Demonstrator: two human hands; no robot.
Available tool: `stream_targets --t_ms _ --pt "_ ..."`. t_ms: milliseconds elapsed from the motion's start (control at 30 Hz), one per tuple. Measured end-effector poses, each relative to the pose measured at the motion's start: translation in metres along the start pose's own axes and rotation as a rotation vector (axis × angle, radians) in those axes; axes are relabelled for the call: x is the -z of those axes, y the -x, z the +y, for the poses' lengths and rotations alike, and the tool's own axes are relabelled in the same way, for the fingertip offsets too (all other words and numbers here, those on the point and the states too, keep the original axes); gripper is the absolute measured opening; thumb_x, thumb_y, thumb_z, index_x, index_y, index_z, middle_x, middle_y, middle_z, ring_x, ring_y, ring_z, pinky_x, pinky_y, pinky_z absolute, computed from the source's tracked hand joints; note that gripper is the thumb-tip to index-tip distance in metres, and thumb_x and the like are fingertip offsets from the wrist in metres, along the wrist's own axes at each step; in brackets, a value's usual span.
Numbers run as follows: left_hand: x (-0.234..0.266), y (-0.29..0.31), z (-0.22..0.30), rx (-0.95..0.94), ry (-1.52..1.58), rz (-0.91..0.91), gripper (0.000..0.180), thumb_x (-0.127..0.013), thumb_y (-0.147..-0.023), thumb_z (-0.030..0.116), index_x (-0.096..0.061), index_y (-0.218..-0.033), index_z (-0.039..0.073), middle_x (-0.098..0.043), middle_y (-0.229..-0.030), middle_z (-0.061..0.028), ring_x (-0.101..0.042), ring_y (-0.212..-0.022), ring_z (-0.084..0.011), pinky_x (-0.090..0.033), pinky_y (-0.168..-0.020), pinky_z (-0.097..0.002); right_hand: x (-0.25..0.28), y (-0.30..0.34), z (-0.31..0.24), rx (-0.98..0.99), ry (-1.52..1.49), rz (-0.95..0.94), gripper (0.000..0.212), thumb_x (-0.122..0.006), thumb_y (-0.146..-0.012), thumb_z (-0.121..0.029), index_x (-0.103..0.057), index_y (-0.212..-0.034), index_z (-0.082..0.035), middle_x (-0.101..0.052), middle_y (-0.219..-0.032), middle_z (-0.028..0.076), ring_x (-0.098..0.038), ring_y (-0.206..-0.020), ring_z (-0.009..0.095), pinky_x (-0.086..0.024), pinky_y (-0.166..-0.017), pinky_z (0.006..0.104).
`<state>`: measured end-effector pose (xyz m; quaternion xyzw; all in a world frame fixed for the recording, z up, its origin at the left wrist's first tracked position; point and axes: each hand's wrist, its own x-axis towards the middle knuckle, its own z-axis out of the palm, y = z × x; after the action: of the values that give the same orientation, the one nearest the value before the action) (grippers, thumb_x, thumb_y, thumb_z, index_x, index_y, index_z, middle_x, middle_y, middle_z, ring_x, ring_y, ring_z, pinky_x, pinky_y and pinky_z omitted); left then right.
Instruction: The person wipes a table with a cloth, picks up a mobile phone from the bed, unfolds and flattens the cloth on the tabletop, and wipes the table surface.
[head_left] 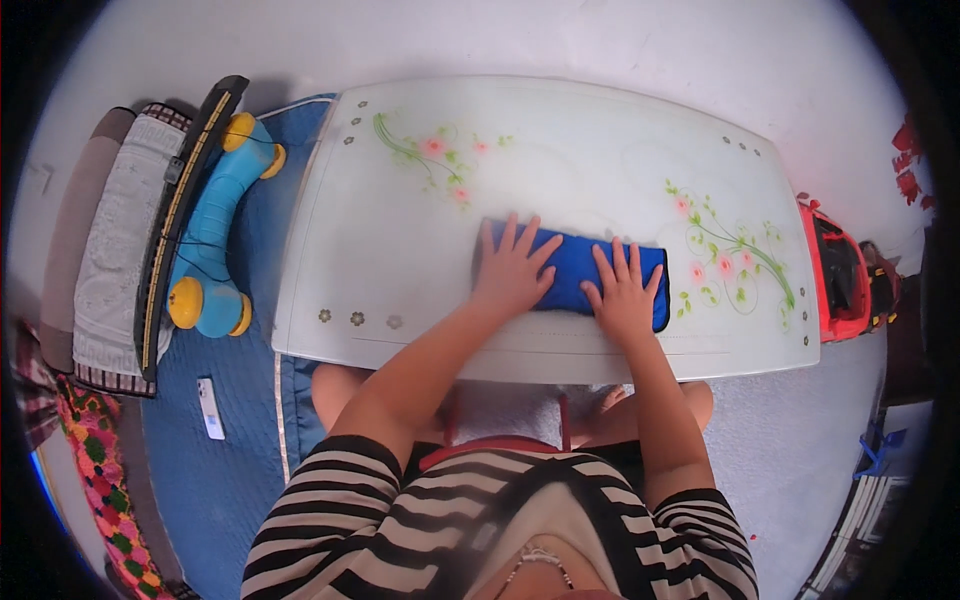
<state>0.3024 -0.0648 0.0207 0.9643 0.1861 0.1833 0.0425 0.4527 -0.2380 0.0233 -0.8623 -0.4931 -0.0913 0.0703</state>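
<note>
A blue rectangular cloth piece (573, 262) with dark edging lies flat on the white table (600, 140); whether it is a pouch or a folded cloth I cannot tell. On its left part rests my left hand (513, 272), palm down with the fingers spread. My right hand (626, 300) lies in the same way over its right part, fingers apart near the dark-edged end. Both hands press or rest on top of the cloth, and neither grips it. Beneath the palms its surface is hidden.
Left of the table, a blue and yellow toy (213, 220) and a long dark bar (190, 220) stand beside a white-covered cushion (120, 240). A phone (210, 408) lies on the blue quilted cover (200, 490). A red toy car (840, 270) is past the table's right edge.
</note>
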Motion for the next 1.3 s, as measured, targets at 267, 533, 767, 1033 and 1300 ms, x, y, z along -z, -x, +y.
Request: stream_targets --t_ms 267,533,767,1033,1300 --pt "-0.022 -0.082 -0.067 0.09 -0.042 -0.045 0.053 -0.051 -0.099 0.046 -0.048 -0.15 0.032 -0.036 -0.161 -0.0107 -0.026 -0.15 -0.039 -0.009 -0.119 -0.0692 -0.026 -0.123 -0.006 -0.104 0.014 -0.112 0.066 -0.04 -0.101 -0.062 -0.035 -0.158 -0.028 -0.025 -0.167 0.009 -0.016 -0.155 0.037 -0.01 -0.113 0.077" --pt "-0.01 -0.114 -0.183 0.354 -0.211 -0.187 0.053 -0.039 -0.105 0.051 -0.036 -0.156 0.038 -0.029 -0.166 -0.0062 -0.022 -0.153 -0.037 -0.01 -0.118 -0.0698 -0.056 -0.251 -0.102 -0.048 -0.07 -0.177 0.068 -0.037 -0.102 -0.06 -0.032 -0.16 -0.025 -0.021 -0.169 0.008 -0.011 -0.156 0.038 -0.004 -0.111 0.0792" --pt "0.02 -0.042 -0.231 0.487 -0.341 -0.15 0.054 -0.04 -0.105 0.049 -0.033 -0.157 0.037 -0.028 -0.166 -0.0064 -0.023 -0.152 -0.0378 -0.014 -0.118 -0.0681 -0.068 -0.241 -0.182 0.237 -0.121 -0.022 0.063 -0.042 -0.101 -0.054 -0.042 -0.155 -0.023 -0.029 -0.166 0.006 -0.018 -0.154 0.035 -0.004 -0.112 0.0783" --pt "0.053 0.06 -0.164 0.489 -0.366 -0.167 0.055 -0.045 -0.104 0.043 -0.039 -0.156 0.026 -0.029 -0.165 -0.0119 -0.024 -0.15 -0.0413 -0.012 -0.117 -0.0689 -0.029 -0.139 -0.18 0.471 -0.181 -0.108 0.062 -0.048 -0.1 -0.052 -0.043 -0.154 -0.022 -0.032 -0.164 0.008 -0.022 -0.153 0.034 -0.007 -0.115 0.0753" --pt "0.059 0.13 -0.071 0.347 -0.187 -0.147 0.056 -0.05 -0.101 0.041 -0.043 -0.154 0.024 -0.028 -0.164 -0.0157 -0.021 -0.15 -0.0458 -0.01 -0.117 -0.0703 0.015 -0.007 -0.126 0.419 -0.206 -0.188 0.064 -0.052 -0.098 -0.052 -0.044 -0.154 -0.021 -0.03 -0.165 0.009 -0.018 -0.154 0.035 -0.005 -0.115 0.0752"
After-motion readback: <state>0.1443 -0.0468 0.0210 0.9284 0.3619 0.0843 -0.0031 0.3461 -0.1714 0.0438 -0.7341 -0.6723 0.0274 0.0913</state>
